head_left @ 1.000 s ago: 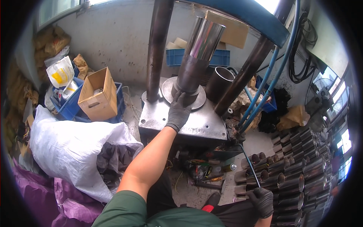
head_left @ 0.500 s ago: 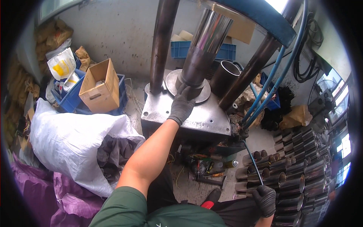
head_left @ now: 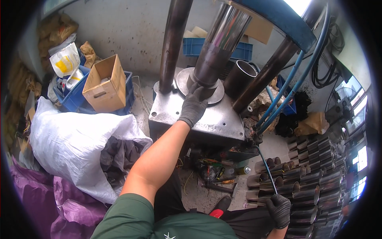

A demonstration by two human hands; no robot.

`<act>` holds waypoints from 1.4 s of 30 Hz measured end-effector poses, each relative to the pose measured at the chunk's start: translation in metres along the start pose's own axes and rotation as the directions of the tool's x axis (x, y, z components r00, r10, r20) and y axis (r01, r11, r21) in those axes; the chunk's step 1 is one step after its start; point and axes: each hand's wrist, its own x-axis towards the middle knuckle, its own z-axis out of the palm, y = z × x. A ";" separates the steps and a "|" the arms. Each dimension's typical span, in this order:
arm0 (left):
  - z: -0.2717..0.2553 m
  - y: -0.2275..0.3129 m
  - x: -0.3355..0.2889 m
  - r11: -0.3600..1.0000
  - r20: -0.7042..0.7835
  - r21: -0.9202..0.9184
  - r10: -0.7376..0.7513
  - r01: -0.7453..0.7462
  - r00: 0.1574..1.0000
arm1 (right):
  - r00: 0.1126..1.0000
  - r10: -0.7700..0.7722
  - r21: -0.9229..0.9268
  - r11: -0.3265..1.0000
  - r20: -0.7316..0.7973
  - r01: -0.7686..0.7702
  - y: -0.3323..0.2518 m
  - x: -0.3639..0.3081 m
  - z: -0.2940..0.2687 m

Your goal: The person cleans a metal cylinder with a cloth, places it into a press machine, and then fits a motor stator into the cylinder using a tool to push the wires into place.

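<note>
A tall metal cylinder [head_left: 213,59], dark below and shiny above, stands on a round steel plate [head_left: 184,81] on the press table [head_left: 167,109]. My left hand [head_left: 193,106], in a dark grey glove, reaches forward with its fingers against the cylinder's lower end, on the near side. The far side of that end is hidden. Low at the right, my right hand [head_left: 278,210], gloved too, is closed round the end of a thin metal lever rod [head_left: 267,169]. The rod slants up to the press's right side.
Thick dark columns [head_left: 172,44] and a blue crossbeam [head_left: 278,18] frame the press. A short dark tube [head_left: 238,81] stands behind right; blue hoses [head_left: 286,99] hang beside it. Rows of metal tubes [head_left: 314,187] lie at right. A carton [head_left: 105,93] and white sack [head_left: 71,147] are left.
The whole view has shifted slightly, so the press sits a little higher and further right. Both hands keep their places on the cylinder and the lever rod.
</note>
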 end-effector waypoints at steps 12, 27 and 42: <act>0.005 -0.009 0.001 0.998 -0.029 0.065 0.030 -0.028 0.999 | 0.991 0.007 0.135 0.991 0.136 -0.025 0.021 0.029 -0.029; 0.010 -0.019 0.004 0.997 -0.042 0.073 0.041 -0.038 0.998 | 0.989 -0.111 0.040 0.993 0.095 0.108 0.022 0.033 -0.031; 0.010 -0.014 0.004 0.999 -0.037 0.034 0.040 -0.039 0.999 | 0.917 -0.387 -0.089 0.914 0.097 0.395 0.039 0.032 -0.028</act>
